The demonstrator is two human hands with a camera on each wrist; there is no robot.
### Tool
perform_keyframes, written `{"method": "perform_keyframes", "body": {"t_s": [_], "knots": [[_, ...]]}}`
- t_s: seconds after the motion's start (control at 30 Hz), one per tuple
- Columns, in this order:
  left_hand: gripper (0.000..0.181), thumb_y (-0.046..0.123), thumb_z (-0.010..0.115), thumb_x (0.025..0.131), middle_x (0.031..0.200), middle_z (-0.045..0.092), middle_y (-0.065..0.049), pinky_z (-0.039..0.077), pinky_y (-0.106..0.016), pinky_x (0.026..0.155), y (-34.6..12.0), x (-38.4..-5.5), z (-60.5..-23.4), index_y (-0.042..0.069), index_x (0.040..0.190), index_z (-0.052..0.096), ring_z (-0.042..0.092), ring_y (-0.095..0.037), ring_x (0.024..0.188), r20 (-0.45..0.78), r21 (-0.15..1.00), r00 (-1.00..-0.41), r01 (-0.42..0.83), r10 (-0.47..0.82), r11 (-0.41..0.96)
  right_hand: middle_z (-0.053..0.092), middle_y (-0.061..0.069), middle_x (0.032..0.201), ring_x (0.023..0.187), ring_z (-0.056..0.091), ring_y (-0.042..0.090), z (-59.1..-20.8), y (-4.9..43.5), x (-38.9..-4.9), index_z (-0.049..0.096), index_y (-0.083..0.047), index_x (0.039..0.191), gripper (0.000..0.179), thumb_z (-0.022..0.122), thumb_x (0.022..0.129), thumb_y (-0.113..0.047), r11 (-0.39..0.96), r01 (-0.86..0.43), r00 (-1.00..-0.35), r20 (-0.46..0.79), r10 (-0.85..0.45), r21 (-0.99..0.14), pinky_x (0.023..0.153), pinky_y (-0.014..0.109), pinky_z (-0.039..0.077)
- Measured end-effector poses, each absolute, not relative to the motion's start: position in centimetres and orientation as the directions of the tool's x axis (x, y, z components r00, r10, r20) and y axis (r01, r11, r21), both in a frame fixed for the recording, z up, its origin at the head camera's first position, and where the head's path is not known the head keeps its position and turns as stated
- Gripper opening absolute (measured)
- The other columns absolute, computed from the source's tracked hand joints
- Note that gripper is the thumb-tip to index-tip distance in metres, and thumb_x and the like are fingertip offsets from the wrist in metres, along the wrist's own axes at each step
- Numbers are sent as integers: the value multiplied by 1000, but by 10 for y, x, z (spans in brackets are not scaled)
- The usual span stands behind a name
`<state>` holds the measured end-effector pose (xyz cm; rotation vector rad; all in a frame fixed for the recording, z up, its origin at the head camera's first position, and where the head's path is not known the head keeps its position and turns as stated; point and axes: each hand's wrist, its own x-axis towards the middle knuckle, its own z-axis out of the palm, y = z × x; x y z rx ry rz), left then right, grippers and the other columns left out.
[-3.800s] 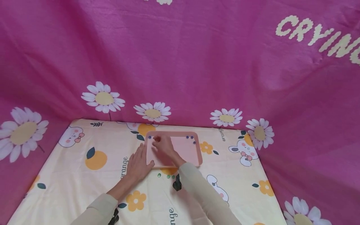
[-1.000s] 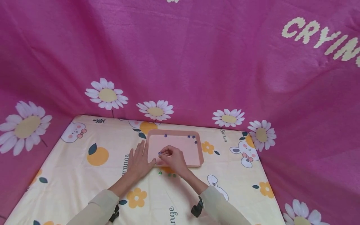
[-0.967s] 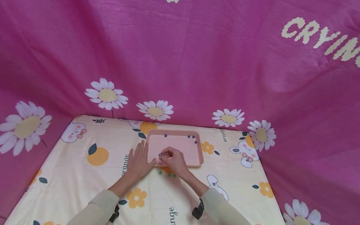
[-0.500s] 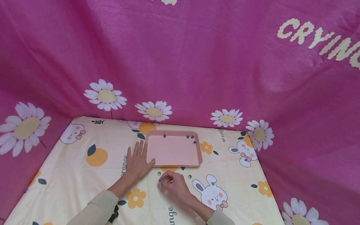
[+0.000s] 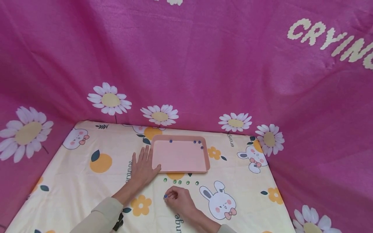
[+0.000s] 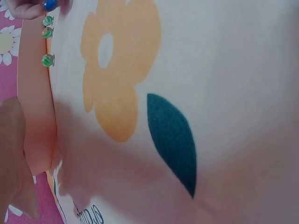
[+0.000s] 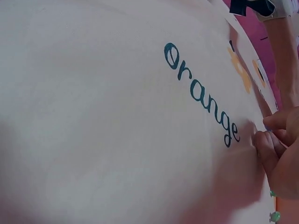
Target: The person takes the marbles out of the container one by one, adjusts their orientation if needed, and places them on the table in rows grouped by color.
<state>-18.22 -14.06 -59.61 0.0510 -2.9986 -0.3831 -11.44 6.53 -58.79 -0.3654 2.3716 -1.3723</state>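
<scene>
My right hand (image 5: 181, 201) pinches a blue marble (image 5: 165, 196) between thumb and forefinger, a little above the cloth in front of the tray. In the left wrist view that blue marble (image 6: 50, 4) shows at the top left corner. My left hand (image 5: 143, 168) lies with straight fingers along the left side of the pink tray (image 5: 180, 171), its thumb at the near left corner. Inside the tray, one blue marble (image 5: 170, 141) sits by the far wall and more blue marbles (image 5: 195, 142) sit near the far right corner. A row of several green marbles (image 5: 179, 182) lies between the tray and my right hand.
A cream cloth (image 5: 113, 187) printed with oranges, flowers and rabbits covers the table. Behind it and at both sides hangs a magenta curtain (image 5: 186, 71) with daisies. A dark strap piece (image 5: 118, 223) shows at the left sleeve.
My right hand has moved out of the tray toward me, carrying a blue marble past the green row. Another blue marble now sits farther right along the far wall. The left hand stays put.
</scene>
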Motion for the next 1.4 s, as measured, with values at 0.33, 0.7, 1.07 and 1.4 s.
{"method": "perform_keyframes", "body": {"t_s": [0.33, 0.7, 1.07, 1.4], "knots": [[93, 58, 56, 91, 164, 16, -16, 3, -60, 117, -139, -183, -596, 3, 158, 22, 14, -35, 150, 93, 256, -995, -17, -42, 967, 62, -12, 73, 68, 56, 4, -589, 64, -115, 73, -17, 87, 17, 74, 83, -1, 537, -80, -907, -163, -389, -840, 62, 20, 49], [92, 55, 58, 91, 163, 20, -16, 6, -61, 117, -138, -180, -596, 3, 157, 23, 16, -35, 149, 92, 269, -995, -16, -42, 963, 60, -16, 76, 69, 53, 3, -595, 64, -114, 74, -19, 89, 20, 75, 81, -1, 563, -130, -902, -139, -410, -816, 61, 20, 47], [94, 56, 58, 91, 164, 16, -17, 0, -60, 117, -141, -182, -596, 3, 158, 19, 13, -35, 150, 73, 288, -996, -29, -53, 957, 62, -14, 83, 77, 56, 7, -593, 65, -119, 74, -23, 96, 21, 72, 85, -5, 538, -71, -905, -172, -388, -840, 66, 23, 48], [93, 56, 57, 91, 164, 17, -17, 2, -61, 117, -141, -183, -596, 2, 158, 21, 14, -36, 150, 79, 265, -996, -20, -42, 964, 68, -4, 91, 82, 61, 10, -561, 66, -164, 72, -5, 109, 19, 70, 90, -4, 424, -218, -911, 28, -411, -879, 72, 23, 54]]}}
